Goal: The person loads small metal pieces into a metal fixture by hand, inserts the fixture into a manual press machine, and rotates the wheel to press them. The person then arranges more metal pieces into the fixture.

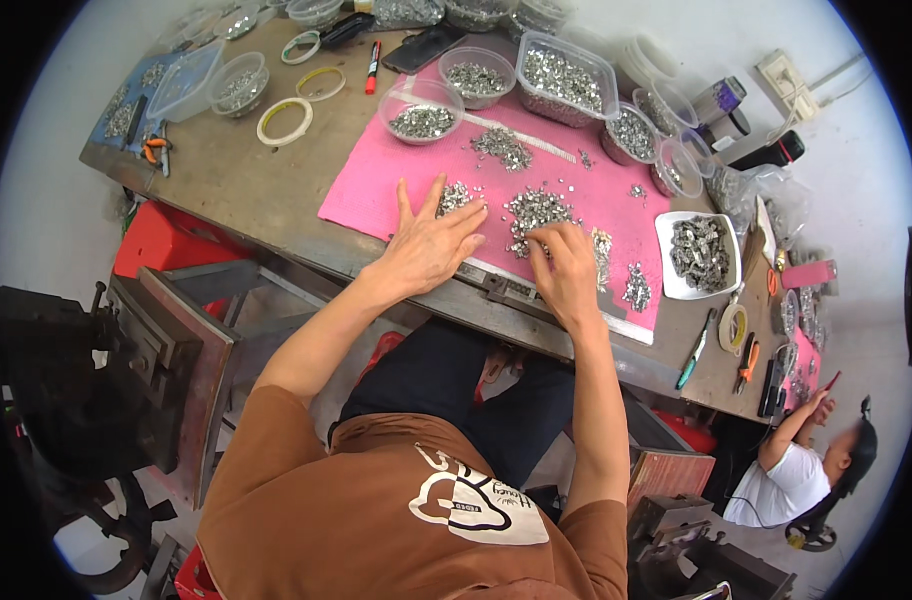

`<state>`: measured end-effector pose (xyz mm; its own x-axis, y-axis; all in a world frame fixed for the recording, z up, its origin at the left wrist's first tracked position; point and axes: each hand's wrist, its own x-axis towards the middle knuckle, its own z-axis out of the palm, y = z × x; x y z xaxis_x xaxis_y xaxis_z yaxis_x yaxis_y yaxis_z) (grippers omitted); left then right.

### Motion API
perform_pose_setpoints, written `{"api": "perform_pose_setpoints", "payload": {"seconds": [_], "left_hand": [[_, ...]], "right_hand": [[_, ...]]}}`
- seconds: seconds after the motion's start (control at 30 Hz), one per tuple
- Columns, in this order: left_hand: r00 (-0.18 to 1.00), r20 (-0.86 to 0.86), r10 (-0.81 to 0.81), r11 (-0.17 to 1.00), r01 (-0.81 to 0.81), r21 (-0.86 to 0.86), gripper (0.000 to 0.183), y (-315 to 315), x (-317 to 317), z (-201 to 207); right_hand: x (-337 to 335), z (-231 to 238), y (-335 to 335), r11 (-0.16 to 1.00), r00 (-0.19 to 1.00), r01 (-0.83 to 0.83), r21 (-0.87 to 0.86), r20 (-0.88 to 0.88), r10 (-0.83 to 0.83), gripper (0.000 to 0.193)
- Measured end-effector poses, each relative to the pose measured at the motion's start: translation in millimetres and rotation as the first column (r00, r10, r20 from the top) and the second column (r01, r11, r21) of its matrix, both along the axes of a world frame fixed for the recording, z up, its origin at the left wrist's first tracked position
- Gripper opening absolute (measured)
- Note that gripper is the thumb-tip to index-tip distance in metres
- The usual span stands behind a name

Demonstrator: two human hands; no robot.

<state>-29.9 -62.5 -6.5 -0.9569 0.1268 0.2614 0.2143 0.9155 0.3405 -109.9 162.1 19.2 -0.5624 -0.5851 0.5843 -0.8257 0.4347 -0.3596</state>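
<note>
A pink mat [361, 195] covers the middle of the workbench, with several heaps of small shiny metal pieces on it. My left hand [424, 242] lies spread over the mat's near left part, its fingertips around a small heap of metal pieces [454, 196]. To the right, my right hand [568, 265] reaches down to the near edge of a larger heap [538, 212], thumb and forefinger pinched together. What sits between those fingertips is too small to make out. Beside that hand lie a narrow strip of pieces [602, 255] and another little pile [637, 288].
Clear plastic tubs [568, 80] of metal pieces line the back. A white square dish [698, 256] of darker parts stands at right, near pliers [746, 362] and a tape roll [733, 328]. More tape rings [285, 121] and a red marker [373, 68] lie at left. Another person [791, 470] sits far right.
</note>
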Motion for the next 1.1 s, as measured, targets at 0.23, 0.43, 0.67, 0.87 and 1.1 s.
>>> {"api": "perform_pose_setpoints", "payload": {"seconds": [0.23, 0.43, 0.67, 0.87, 1.1], "left_hand": [[0.998, -0.033, -0.062, 0.996, 0.064, 0.065, 0.038, -3, 17, 1], [0.928, -0.342, 0.147, 0.954, -0.042, 0.297, 0.014, -12, 8, 9], [0.931, -0.344, 0.125, 0.979, -0.058, 0.198, 0.013, -8, -9, 0], [0.949, -0.294, 0.118, 0.99, -0.088, 0.114, 0.014, -6, -19, -4], [0.974, -0.223, 0.025, 0.992, 0.004, 0.127, 0.011, 1, -9, 2]], "right_hand": [[-37, -24, -47, 0.989, 0.998, -0.026, 0.148, -0.054, 0.034, 0.011], [-38, -24, -53, 0.981, 0.996, -0.04, 0.189, -0.064, 0.054, 0.01], [-36, -19, -55, 0.965, 0.99, -0.03, 0.259, -0.124, 0.064, 0.009], [-36, -24, -58, 0.983, 0.995, -0.057, 0.173, -0.076, 0.071, 0.01], [-35, -27, -59, 0.983, 0.994, -0.034, 0.181, -0.096, 0.052, 0.012]]}}
